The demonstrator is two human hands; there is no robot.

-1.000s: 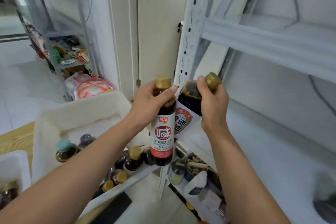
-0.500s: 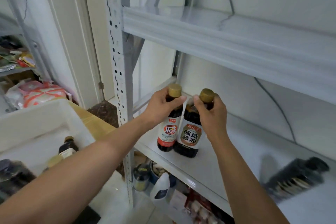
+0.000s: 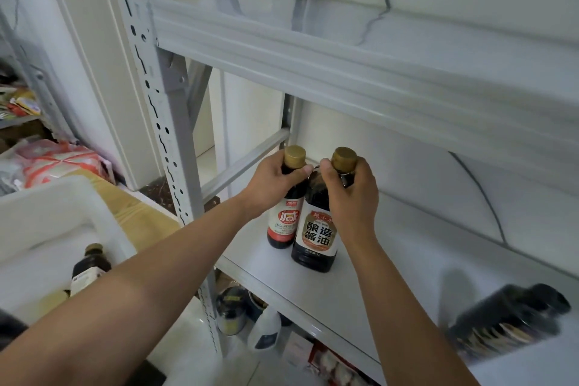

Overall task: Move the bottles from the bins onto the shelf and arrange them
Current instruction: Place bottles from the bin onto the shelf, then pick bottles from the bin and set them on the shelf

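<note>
Grey metal shelf (image 3: 391,263) against white wall, two dark bottles upright near its left end, touching side by side. Slim bottle (image 3: 286,213) with red label on left; left hand (image 3: 275,180) wrapped round its neck under gold cap. Wider bottle (image 3: 316,229) with cream label on right; right hand (image 3: 352,194) closed round its neck. Blurred dark bottle (image 3: 507,320) lying further right on shelf. White bin (image 3: 53,219) at lower left, one dark bottle (image 3: 89,266) inside. Jars and white jug on level below.
</note>
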